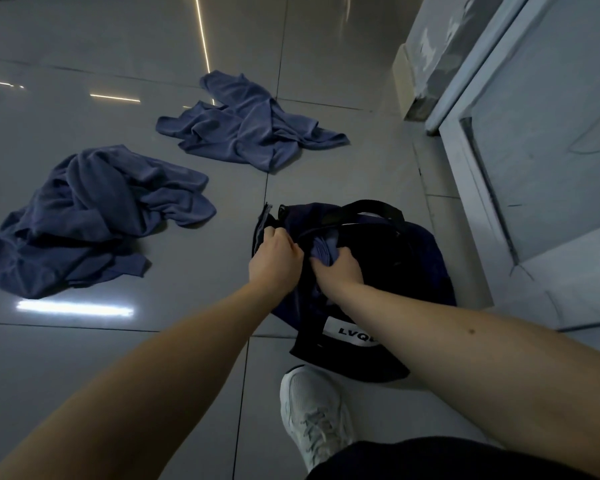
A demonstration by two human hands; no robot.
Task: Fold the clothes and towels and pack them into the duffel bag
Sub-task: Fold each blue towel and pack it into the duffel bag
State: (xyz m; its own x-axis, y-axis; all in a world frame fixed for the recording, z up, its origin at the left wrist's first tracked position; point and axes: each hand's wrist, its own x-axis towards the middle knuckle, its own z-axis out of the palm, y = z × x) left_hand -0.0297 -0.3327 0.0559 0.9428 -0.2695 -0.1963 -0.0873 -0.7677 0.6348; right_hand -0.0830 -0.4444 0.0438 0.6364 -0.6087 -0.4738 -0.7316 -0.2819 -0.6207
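Note:
A dark navy duffel bag [406,258] with black handles and a white label lies on the tiled floor in front of me. My left hand [274,258] grips the bag's open edge on its left side. My right hand [336,268] holds a folded blue cloth [321,249] at the bag's opening. Two crumpled blue towels lie unfolded on the floor: one [87,220] to the left, the other [250,126] farther back.
A white-framed glass door [534,150] and wall run along the right side, close to the bag. My white shoe [312,414] stands just below the bag. Glossy grey floor tiles [118,358] spread to the left and front.

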